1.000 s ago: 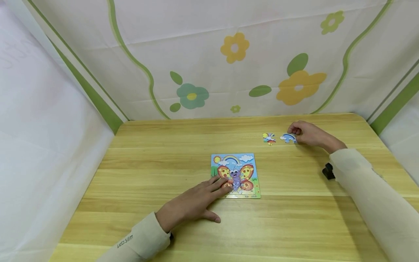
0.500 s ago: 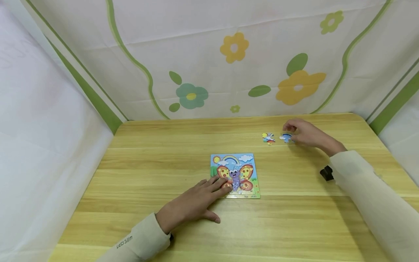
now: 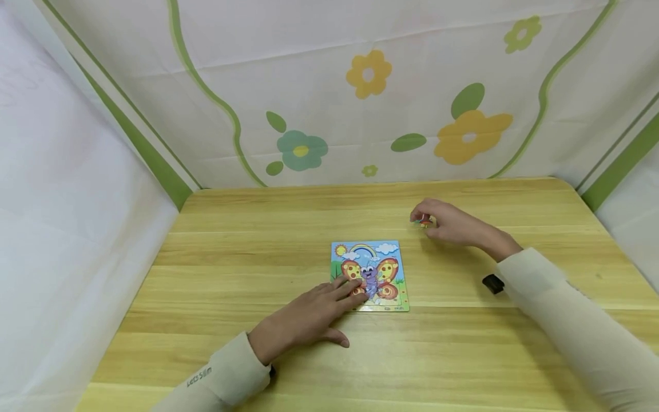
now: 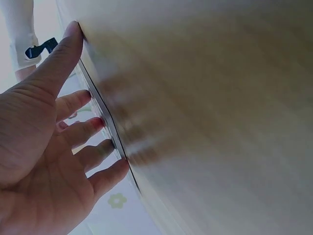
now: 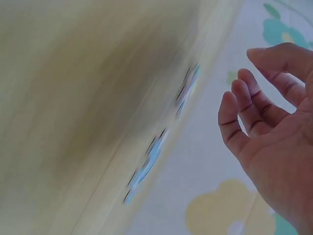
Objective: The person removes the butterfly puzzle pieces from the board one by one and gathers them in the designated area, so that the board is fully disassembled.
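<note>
A square butterfly jigsaw puzzle [image 3: 389,273] lies flat on the table, with a rainbow and sun in its picture. My left hand [image 3: 313,313] rests on its lower left part, fingers spread; in the left wrist view the fingertips touch the puzzle's edge [image 4: 108,117]. My right hand [image 3: 455,226] hovers around a small multicoloured jigsaw piece [image 3: 424,222], thumb and fingers apart. The right wrist view shows this hand [image 5: 274,127] raised over the table, fingers loosely bent. Both the multicoloured piece and a blue jigsaw piece [image 5: 145,166] lie there; the blue one is hidden by the hand in the head view.
The wooden table [image 3: 231,246] ends at the back against a white cloth wall [image 3: 319,63] printed with flowers and vines. More white cloth [image 3: 67,229] hangs on the left side. A black wrist device [image 3: 493,284] juts out under the right sleeve.
My right hand has moved left, off the blue rainbow piece to the multicoloured piece, and now covers the blue one. The left hand has stayed nearly still on the puzzle.
</note>
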Motion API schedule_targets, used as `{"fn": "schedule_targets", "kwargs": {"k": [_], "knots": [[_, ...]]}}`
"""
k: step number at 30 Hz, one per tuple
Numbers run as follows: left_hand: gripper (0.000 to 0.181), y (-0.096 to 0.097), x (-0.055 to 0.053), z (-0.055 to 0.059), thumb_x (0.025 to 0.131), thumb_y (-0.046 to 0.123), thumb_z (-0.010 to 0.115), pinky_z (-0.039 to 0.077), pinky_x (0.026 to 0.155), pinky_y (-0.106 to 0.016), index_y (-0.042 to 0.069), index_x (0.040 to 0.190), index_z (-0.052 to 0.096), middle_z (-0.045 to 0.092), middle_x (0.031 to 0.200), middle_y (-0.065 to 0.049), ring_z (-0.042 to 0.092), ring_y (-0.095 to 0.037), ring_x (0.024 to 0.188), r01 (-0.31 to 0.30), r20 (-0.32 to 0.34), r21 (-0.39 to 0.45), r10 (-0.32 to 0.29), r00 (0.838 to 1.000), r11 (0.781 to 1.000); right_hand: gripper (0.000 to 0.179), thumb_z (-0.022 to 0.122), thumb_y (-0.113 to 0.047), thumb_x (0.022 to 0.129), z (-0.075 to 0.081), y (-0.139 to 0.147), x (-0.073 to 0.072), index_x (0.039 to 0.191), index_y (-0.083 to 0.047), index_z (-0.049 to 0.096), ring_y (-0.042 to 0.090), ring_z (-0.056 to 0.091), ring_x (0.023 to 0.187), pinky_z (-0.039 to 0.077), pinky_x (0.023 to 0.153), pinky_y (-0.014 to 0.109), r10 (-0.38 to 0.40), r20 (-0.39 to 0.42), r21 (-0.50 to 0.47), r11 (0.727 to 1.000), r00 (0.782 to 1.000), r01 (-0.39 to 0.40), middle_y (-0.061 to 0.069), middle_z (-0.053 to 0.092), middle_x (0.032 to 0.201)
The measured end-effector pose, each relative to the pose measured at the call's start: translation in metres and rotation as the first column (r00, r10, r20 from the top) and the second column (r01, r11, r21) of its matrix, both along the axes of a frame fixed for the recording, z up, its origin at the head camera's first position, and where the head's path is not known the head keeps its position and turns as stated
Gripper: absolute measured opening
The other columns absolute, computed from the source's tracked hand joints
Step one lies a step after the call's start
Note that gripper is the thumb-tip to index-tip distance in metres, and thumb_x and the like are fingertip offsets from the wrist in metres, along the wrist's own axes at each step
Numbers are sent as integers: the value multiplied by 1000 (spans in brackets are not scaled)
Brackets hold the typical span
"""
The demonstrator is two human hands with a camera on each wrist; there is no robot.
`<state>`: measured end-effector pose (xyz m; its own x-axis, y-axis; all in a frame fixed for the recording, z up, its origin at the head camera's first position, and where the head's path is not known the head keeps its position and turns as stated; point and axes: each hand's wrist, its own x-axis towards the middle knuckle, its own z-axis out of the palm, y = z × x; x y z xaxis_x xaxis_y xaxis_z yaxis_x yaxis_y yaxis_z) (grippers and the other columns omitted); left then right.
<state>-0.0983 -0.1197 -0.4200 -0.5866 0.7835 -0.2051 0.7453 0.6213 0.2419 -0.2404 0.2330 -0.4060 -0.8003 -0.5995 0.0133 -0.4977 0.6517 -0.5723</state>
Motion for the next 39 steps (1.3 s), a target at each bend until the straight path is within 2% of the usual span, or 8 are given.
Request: {"fn": "schedule_targets", "kwargs": {"k": [9, 18, 25, 33, 39], "knots": [[92, 0, -1, 0, 90, 53, 72, 36, 124, -54, 22, 167, 32, 26, 175, -4, 26, -33, 161, -31, 48, 26, 30, 998, 999, 32, 67, 7, 91, -2, -32, 14, 122, -2, 69, 36, 60, 114, 55, 90, 51, 74, 40, -17, 997, 996, -74, 13, 65, 124], [91, 1, -1, 2, 91, 52, 72, 35, 125, -54, 22, 166, 33, 26, 175, -3, 25, -35, 161, -45, 65, 20, 43, 997, 999, 31, 73, 3, 89, -12, -54, 22, 119, -6, 71, 33, 60, 121, 50, 106, 56, 170, 26, 25, 985, 985, -170, 10, 66, 125], [91, 2, -1, 2, 90, 53, 72, 35, 125, -54, 21, 166, 33, 25, 175, -3, 25, -34, 161, -42, 54, 11, 41, 998, 999, 31, 72, 3, 91, -15, -63, 26, 119, -10, 71, 35, 53, 131, 45, 113, 59, 170, 91, 53, 983, 981, -176, 9, 62, 129], [91, 3, -1, 2, 90, 53, 72, 37, 124, -54, 21, 166, 33, 27, 175, -4, 27, -34, 161, -34, 37, 5, 34, 999, 999, 26, 71, 1, 94, -16, -66, 27, 116, -14, 72, 32, 53, 128, 47, 110, 55, 182, 94, 59, 981, 979, -187, 6, 60, 127], [91, 2, -1, 2, 90, 53, 72, 36, 124, -54, 21, 166, 33, 26, 175, -4, 27, -34, 161, -36, 36, 6, 36, 999, 999, 29, 69, 1, 96, -16, -68, 27, 119, -16, 73, 32, 51, 129, 47, 108, 54, 182, 112, 71, 979, 977, -191, 6, 58, 128]]}}
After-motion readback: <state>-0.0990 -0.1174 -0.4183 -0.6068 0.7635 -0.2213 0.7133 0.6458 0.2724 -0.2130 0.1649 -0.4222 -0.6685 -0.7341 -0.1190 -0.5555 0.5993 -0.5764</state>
